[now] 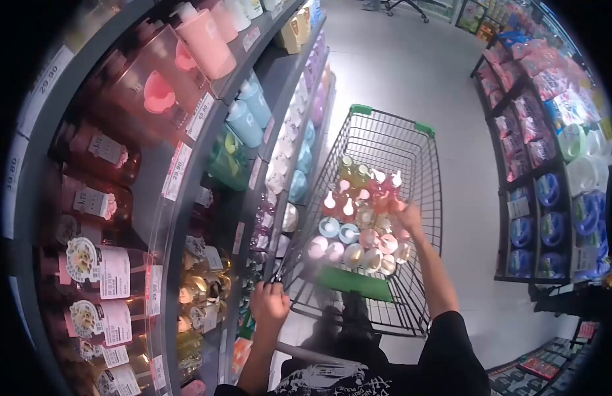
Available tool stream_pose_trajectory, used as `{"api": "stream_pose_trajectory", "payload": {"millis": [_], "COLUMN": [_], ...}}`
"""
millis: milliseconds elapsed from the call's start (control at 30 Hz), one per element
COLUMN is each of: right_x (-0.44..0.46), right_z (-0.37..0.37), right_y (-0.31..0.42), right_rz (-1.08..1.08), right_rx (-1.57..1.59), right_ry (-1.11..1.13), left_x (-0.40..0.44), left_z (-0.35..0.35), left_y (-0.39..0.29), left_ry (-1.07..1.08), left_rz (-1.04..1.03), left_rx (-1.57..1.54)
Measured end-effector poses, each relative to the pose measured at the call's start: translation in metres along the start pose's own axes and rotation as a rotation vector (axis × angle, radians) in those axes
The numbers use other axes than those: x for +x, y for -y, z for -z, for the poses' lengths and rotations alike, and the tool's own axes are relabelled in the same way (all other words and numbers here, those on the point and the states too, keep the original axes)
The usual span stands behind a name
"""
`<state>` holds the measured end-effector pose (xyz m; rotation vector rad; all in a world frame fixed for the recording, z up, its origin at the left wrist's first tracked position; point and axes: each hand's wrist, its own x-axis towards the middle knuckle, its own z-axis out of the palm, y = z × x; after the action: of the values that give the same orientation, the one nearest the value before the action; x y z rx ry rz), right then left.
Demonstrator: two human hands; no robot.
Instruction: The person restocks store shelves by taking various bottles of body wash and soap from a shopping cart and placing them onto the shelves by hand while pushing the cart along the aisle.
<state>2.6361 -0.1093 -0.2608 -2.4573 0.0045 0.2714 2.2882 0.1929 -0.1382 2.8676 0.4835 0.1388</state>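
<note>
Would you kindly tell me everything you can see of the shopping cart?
The shopping cart is an upright basket of dark wire mesh, apparently metal, with green corner pieces at its far end and a green panel at its near end. It stands in the aisle, beside the shelves on the left. Pump bottles crowd its nearer part, leaving mesh showing beyond. The right hand reaches in among them; whether the left hand touches the cart is unclear.

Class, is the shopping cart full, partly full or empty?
The shopping cart is partly full: bottles crowd its nearer part, while bare wire mesh shows toward the far end.
</note>
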Motion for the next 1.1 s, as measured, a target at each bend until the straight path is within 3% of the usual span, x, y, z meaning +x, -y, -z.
{"api": "stream_pose_trajectory", "payload": {"millis": [33,100,167,267,367,500,700,867,967,1100], "right_x": [0.012,0.049,0.069,0.099,0.114,0.118,0.112,0.094,0.073,0.048], "right_z": [-0.004,-0.011,-0.014,-0.036,-0.060,-0.082,-0.072,-0.026,0.038,0.103], "right_y": [-0.001,-0.014,-0.014,-0.009,-0.019,-0.024,-0.019,-0.018,0.022,0.053], "right_rz": [-0.005,-0.038,0.002,-0.173,-0.202,-0.155,-0.059,0.091,0.179,0.380], "right_rx": [0.034,-0.105,-0.053,0.029,-0.007,-0.034,0.067,0.009,0.134,0.034], "right_ry": [-0.065,-0.004,0.022,-0.032,-0.108,-0.337,-0.287,-0.307,-0.214,-0.295], "left_x": [-0.003,-0.009,-0.011,-0.013,-0.015,-0.013,-0.014,-0.017,-0.015,-0.017], "left_z": [0.000,-0.001,0.004,0.001,-0.002,-0.003,-0.005,-0.006,-0.001,-0.005], "left_y": [0.001,-0.001,-0.008,-0.008,-0.010,-0.011,-0.012,-0.010,-0.011,-0.008], "left_ry": [0.020,0.057,0.057,0.094,0.063,0.048,0.046,0.051,0.053,0.070], "left_rz": [0.007,0.008,0.004,0.020,0.034,0.059,0.061,0.075,0.083,0.091], "left_rx": [0.012,0.090,0.127,0.140,0.139,0.142,0.173,0.109,0.079,0.052]}}
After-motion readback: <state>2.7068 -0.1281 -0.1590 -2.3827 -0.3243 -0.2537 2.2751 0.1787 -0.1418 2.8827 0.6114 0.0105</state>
